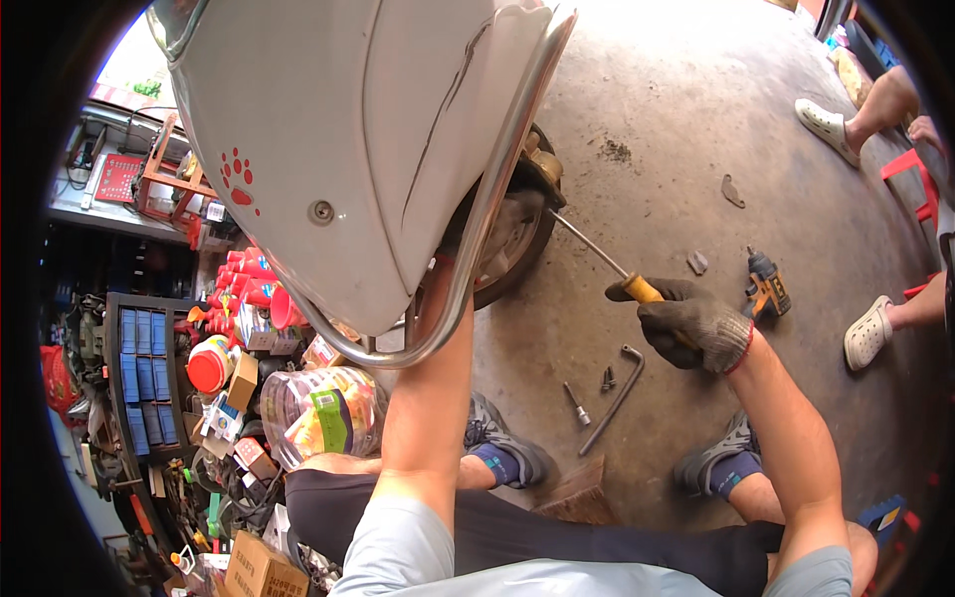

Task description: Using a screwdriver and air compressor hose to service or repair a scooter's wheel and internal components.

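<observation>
A white scooter body panel (318, 109), with red paw-print decals and a long crack, fills the upper middle, edged by a metal tube bar (453, 318). My right hand (691, 323), in a grey knit glove, is closed on the yellow handle of a screwdriver (597, 249); its shaft reaches a dark part (537, 169) beside the wheel (512, 259). My left forearm (428, 398) goes up behind the bar and panel; that hand and its fingers are hidden. Below my right hand lie a bent wrench (612, 398), a socket piece (577, 403) and small black bits (607, 378).
A yellow-black power drill (766, 284) lies on the concrete floor (647, 109) at right. A seated person's legs (875, 104) and red stool (900, 164) are at the right edge. Left are shelves with blue bins (139, 358), a plastic jar (318, 418), boxes (259, 567) and clutter.
</observation>
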The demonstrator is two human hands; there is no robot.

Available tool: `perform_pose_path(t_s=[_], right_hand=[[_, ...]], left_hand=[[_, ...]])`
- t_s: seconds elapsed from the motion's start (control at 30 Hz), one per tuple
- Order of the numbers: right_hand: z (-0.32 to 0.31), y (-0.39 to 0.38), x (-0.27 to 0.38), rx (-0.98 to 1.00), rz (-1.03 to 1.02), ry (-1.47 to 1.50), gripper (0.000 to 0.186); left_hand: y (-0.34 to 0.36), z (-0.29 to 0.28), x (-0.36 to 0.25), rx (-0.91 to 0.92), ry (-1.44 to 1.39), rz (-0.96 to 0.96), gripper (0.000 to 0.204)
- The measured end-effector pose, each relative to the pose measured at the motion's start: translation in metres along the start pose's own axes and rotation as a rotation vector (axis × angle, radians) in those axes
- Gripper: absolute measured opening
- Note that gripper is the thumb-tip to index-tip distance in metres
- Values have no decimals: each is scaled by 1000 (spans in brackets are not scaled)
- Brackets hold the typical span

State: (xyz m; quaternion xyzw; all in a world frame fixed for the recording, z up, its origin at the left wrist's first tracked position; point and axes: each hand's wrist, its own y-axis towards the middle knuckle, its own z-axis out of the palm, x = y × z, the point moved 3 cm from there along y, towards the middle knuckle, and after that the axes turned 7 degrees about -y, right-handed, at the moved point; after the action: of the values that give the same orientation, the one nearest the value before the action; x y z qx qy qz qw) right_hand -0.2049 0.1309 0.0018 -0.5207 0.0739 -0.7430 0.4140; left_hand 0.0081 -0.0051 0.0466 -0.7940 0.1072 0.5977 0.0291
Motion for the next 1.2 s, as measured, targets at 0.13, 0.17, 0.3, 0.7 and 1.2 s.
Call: perform_pose_path(t_s=[0.13, 0.17, 0.3, 0.7, 1.2], right_hand=[[-3, 2, -1, -37, 13, -62, 41], [-2, 2, 0, -20, -5, -62, 41], [3, 2, -1, -96, -10, -122, 41], [11, 1, -5, -223, -43, -287, 40], [-48, 106, -45, -490, -311, -843, 33]], left_hand=[[1, -4, 2, -23, 42, 9, 62], [2, -5, 3, -28, 49, 14, 62], [2, -9, 12, -43, 73, 31, 64], [5, -12, 15, -75, 425, 109, 66], [14, 1, 55, -28, 191, 135, 71]])
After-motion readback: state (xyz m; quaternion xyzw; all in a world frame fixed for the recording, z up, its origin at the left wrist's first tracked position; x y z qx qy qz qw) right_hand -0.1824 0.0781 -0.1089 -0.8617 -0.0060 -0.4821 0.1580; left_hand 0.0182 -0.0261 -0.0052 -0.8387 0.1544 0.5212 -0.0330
